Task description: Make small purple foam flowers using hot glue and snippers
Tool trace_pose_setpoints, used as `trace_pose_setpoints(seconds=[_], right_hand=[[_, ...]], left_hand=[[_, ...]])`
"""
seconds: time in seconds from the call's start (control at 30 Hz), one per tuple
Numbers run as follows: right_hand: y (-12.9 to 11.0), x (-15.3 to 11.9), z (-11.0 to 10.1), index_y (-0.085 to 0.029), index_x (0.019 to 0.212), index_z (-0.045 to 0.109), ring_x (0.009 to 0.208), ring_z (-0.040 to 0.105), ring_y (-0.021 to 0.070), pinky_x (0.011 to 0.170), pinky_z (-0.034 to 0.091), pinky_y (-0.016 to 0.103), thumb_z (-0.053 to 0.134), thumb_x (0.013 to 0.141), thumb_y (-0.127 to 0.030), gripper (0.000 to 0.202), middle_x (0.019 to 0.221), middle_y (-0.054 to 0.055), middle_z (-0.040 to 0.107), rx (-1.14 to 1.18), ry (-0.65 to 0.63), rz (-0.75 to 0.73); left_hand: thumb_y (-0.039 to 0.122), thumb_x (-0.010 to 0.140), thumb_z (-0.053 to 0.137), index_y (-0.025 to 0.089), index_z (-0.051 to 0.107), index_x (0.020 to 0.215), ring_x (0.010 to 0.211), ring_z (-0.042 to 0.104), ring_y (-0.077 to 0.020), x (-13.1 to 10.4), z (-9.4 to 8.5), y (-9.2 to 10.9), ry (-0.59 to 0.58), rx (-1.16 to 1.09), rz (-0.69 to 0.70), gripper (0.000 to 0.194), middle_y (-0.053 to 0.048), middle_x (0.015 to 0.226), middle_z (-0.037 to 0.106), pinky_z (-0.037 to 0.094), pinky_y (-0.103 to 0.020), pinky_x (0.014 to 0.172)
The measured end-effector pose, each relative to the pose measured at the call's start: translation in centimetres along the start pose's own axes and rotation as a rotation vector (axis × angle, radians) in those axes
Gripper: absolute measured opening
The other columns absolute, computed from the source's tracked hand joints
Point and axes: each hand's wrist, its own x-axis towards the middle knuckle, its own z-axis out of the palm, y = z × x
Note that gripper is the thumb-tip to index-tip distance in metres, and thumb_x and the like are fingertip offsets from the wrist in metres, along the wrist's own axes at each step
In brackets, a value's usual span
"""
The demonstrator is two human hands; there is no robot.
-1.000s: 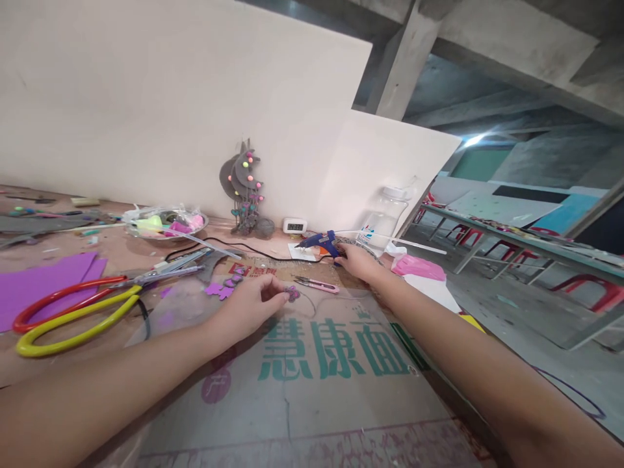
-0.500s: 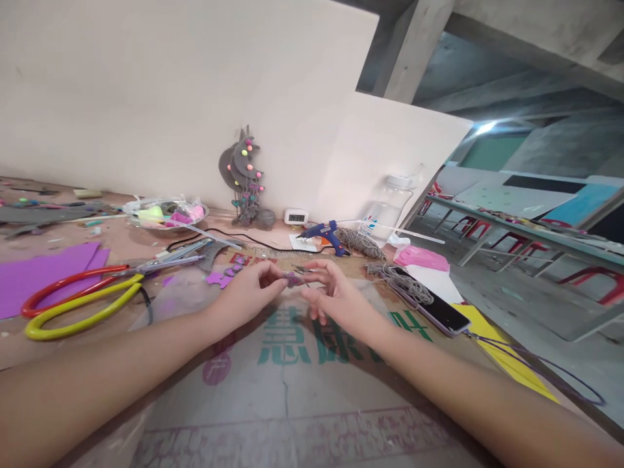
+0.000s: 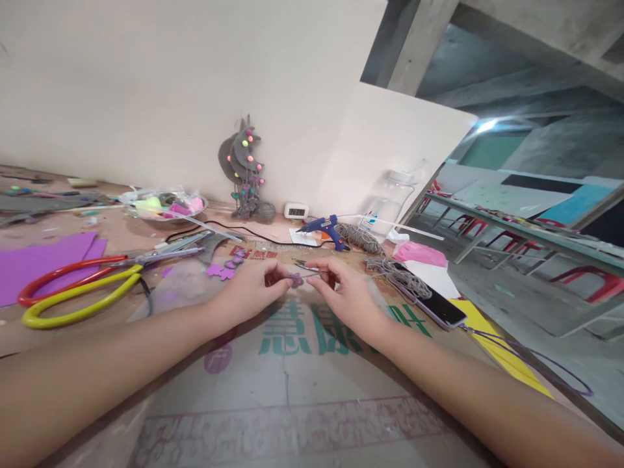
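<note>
Over the middle of the board, my left hand (image 3: 263, 283) pinches a small purple flower cutout (image 3: 296, 280) with grey on it between thumb and fingertips. Close beside it on the right, my right hand (image 3: 341, 286) has thumb and index finger pressed together on a thin grey strand (image 3: 310, 273) that reaches the flower. A slim dark pointed piece (image 3: 303, 266) shows at the right fingertips; its kind is too small to tell. Several purple flower cutouts (image 3: 225, 268) lie just beyond my left hand.
Left are red-and-yellow-handled scissors (image 3: 80, 305), purple sheets (image 3: 46, 268) and a bowl of pompoms (image 3: 166, 208). Behind stand a blue glue gun (image 3: 327, 229), timer (image 3: 296, 210), bottle (image 3: 387, 205) and moon ornament (image 3: 244, 159). Right lie grey yarn (image 3: 400, 276) and a phone (image 3: 441, 305).
My right fingers have closed from a looser, spread pose into a pinch on the strand. The flower now faces more openly toward me, and the view has shifted slightly.
</note>
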Motion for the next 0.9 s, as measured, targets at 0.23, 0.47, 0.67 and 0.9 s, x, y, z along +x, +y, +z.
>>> trace_pose_setpoints(seconds=[0.23,0.47,0.67,0.9], right_hand=[[0.2,-0.1,-0.4,-0.019,0.086,0.061,0.071,0.052,0.0141,0.064,0.041,0.026,0.050,0.086,-0.023,0.012,0.077,0.003,0.056,-0.112,0.054,-0.184],[0.5,0.0,-0.4,-0.019,0.077,0.054,0.076,0.052,0.0167,0.069,0.042,0.030,0.046,0.088,-0.030,0.018,0.076,0.004,0.057,-0.131,-0.024,-0.210],[-0.6,-0.5,-0.3,-0.022,0.107,0.051,0.066,0.053,0.0137,0.063,0.045,0.030,0.048,0.086,-0.032,0.023,0.102,0.006,0.060,0.081,-0.046,0.026],[-1.6,-0.7,0.2,-0.030,0.113,0.038,0.038,0.041,0.0023,0.032,0.036,0.020,0.057,0.078,-0.029,0.040,0.119,0.005,0.052,0.504,-0.159,0.353]], left_hand=[[0.033,0.079,0.049,0.018,0.056,0.074,0.062,0.053,-0.0137,-0.1,-0.2,0.5,-0.040,-0.004,-0.002,0.017,0.001,0.068,0.060,0.038,-0.024,0.055],[0.031,0.077,0.049,0.018,0.057,0.073,0.062,0.053,-0.0140,0.0,-0.1,0.4,-0.033,0.003,0.026,0.015,0.001,0.067,0.060,0.038,-0.024,0.055],[0.031,0.077,0.049,0.017,0.057,0.073,0.060,0.053,-0.0137,-0.1,-0.2,0.3,-0.029,-0.009,0.029,0.016,0.001,0.066,0.060,0.037,-0.024,0.054],[0.032,0.078,0.048,0.018,0.057,0.075,0.063,0.053,-0.0142,-0.1,-0.3,0.3,0.017,0.011,0.023,0.017,0.000,0.069,0.060,0.038,-0.025,0.056]])
